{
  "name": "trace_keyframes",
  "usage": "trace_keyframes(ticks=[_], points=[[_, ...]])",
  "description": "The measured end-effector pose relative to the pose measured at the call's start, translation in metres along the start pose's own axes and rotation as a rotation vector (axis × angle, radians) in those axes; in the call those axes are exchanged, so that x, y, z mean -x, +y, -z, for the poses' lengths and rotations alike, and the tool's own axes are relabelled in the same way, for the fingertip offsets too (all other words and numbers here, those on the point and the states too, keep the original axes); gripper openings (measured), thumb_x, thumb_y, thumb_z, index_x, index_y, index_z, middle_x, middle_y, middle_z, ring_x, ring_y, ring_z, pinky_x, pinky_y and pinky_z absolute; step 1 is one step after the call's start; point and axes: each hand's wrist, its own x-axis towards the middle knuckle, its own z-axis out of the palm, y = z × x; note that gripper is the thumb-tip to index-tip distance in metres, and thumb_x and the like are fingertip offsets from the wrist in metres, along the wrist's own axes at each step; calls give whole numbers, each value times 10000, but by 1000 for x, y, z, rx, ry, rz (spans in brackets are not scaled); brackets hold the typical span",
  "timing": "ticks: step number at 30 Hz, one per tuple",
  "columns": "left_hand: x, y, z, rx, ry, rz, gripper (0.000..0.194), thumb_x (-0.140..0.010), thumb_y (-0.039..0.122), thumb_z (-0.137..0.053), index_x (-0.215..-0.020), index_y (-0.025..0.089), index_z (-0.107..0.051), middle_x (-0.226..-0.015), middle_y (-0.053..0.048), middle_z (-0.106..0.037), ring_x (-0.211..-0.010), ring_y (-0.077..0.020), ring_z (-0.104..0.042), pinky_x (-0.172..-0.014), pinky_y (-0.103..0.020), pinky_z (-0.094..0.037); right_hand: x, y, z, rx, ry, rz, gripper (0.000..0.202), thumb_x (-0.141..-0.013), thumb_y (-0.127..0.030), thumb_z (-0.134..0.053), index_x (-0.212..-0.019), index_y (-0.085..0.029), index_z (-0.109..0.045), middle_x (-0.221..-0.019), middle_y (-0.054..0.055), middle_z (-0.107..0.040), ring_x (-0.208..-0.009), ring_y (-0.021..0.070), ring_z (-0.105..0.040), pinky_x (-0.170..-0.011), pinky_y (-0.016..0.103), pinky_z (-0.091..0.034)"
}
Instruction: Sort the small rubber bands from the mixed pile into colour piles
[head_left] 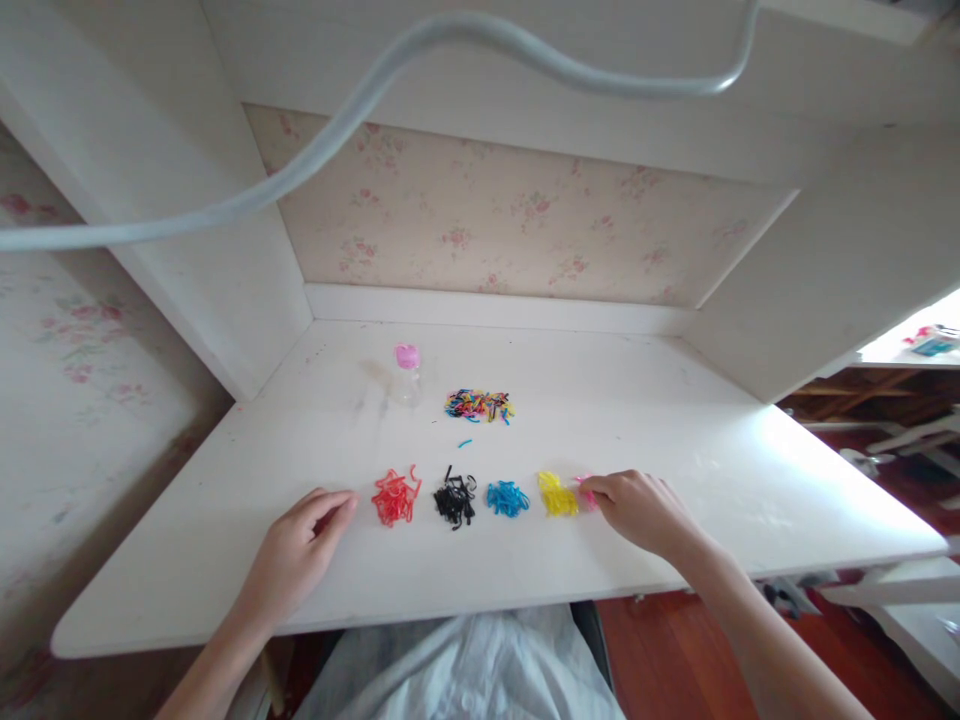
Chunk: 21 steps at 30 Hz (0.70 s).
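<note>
Small rubber bands lie on the white table in sorted piles: red rubber bands (pixel 395 497), black rubber bands (pixel 454 499), blue rubber bands (pixel 508 499) and yellow rubber bands (pixel 558 495). At the right end are pink rubber bands (pixel 587 493), partly covered by my right hand (pixel 637 508), whose fingertips are pinched at them. My left hand (pixel 311 535) rests just left of the red pile, its fingers curled together and nothing visible in them. Behind the row sits a mixed-colour heap of rubber bands (pixel 480 405), with a single blue band (pixel 465 443) in front of it.
A clear container with a pink lid (pixel 407 357) stands left of the mixed heap. White side panels and a back ledge (pixel 495 305) enclose the table (pixel 360 590). A pale cable (pixel 330 140) crosses the upper view. My lap is at the table's front edge.
</note>
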Motion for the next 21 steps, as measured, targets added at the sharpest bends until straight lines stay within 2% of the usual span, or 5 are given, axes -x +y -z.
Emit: trace_keyframes(ticks=[10,15,21], points=[[1,-1,-1,-29,-31,23,308,-866,460,-467,-945,227,-653,-939,-17,-669,-884,-168,-618,-754,-232,-477,-1,3,-3,-103,56,-5,395,-859,-232,-364,-1066,-355,-677,-944,-2,-717,-828,171,-654,-644,241,-401],[1,-3,-1,-24,-44,26,311,-866,473,-468,-947,233,-648,-960,-15,-662,-903,-166,-609,-801,-239,-463,-5,-1,-1,-93,-32,41,389,-850,-220,-357,-948,-354,-709,-881,-5,-716,-772,173,-654,-606,243,-372],[1,-6,-3,-24,-48,19,289,-871,455,-468,-950,238,-643,-974,-11,-662,-905,-163,-605,-813,-236,-455,-5,4,2,-40,-15,19,388,-841,-216,-354,-950,-353,-701,-908,-1,-715,-767,185,-652,-586,247,-360]])
